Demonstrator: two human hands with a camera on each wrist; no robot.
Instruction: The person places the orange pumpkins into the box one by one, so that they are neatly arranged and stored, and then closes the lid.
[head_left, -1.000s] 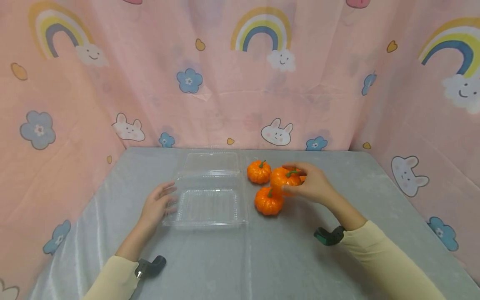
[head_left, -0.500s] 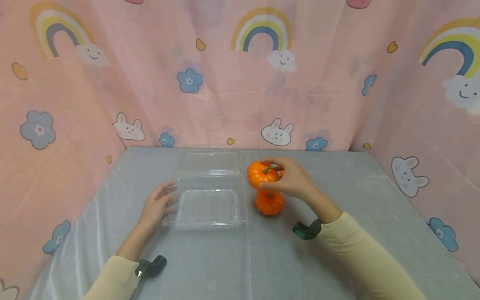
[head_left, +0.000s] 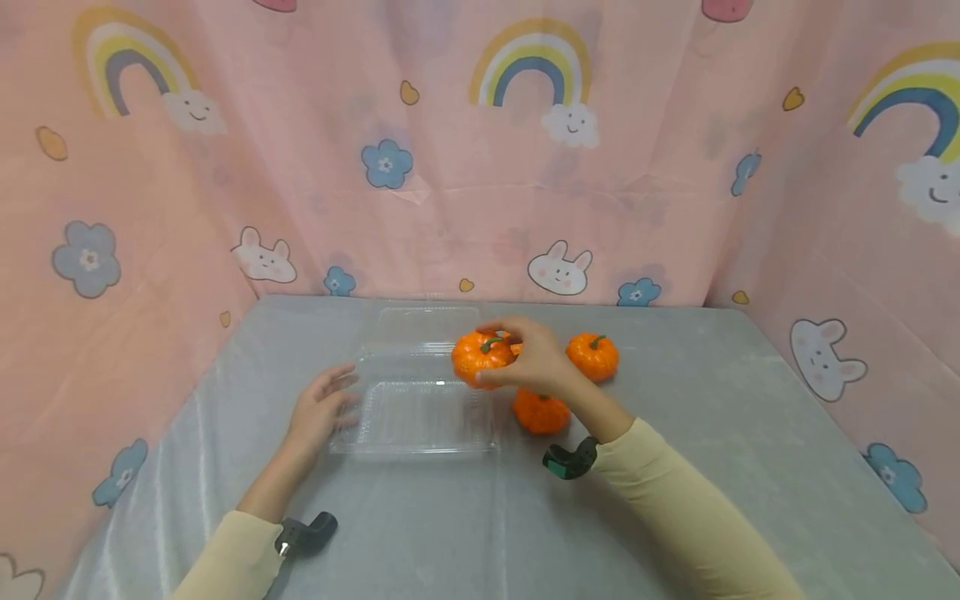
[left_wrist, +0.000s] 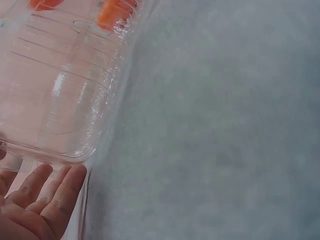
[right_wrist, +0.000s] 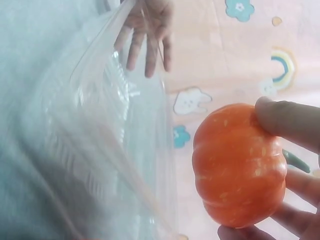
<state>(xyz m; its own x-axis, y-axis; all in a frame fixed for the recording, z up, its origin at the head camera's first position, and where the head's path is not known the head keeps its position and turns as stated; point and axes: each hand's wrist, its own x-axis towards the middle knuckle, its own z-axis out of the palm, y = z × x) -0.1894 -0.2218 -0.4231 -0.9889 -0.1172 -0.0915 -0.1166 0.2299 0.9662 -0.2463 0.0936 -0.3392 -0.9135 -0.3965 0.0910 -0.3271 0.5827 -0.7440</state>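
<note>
The right hand [head_left: 536, 358] gripped an orange pumpkin [head_left: 478, 358] between thumb and fingers, at 2 o'clock from the middle of the clear container [head_left: 420, 451]. The left hand [head_left: 315, 410], fingers apart, lay by the container's 9 o'clock edge. From the held pumpkin, a second pumpkin [head_left: 592, 358] sat on the table [head_left: 675, 500] at 3 o'clock, a third [head_left: 542, 414] at 4.

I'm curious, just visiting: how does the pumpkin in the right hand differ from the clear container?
The pumpkin is opaque orange; the container is see-through. The pumpkin is round with a green stem; the container is rectangular. The right hand holds the pumpkin up; the container rests on the table. Both are ridged.
</note>
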